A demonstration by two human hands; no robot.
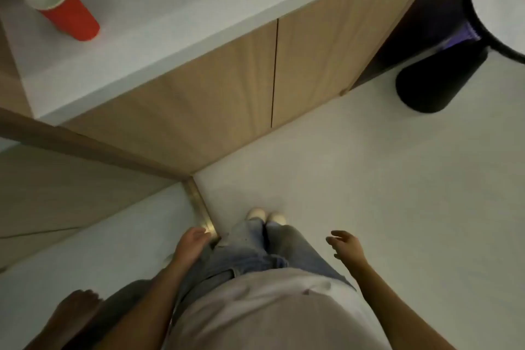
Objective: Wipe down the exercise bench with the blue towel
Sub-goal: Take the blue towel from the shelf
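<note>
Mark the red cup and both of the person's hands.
red cup (71, 18): head view, on its red side wall.
left hand (191, 243): head view, back of the hand.
right hand (347, 246): head view, back of the hand.

Single head-worn wide-angle view, tilted steeply down the wearer's own body to shoes (266, 216) and floor (397, 179), cabinet countertop (170, 3) close ahead, upper left

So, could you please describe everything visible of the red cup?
The red cup stands on its base on the white counter, toward its left end. It looks like paper: red outside, white inside, tapering from a wide round mouth to a narrower base. The mouth is open, with no lid, and the inside looks empty. Only the counter touches it.
</note>
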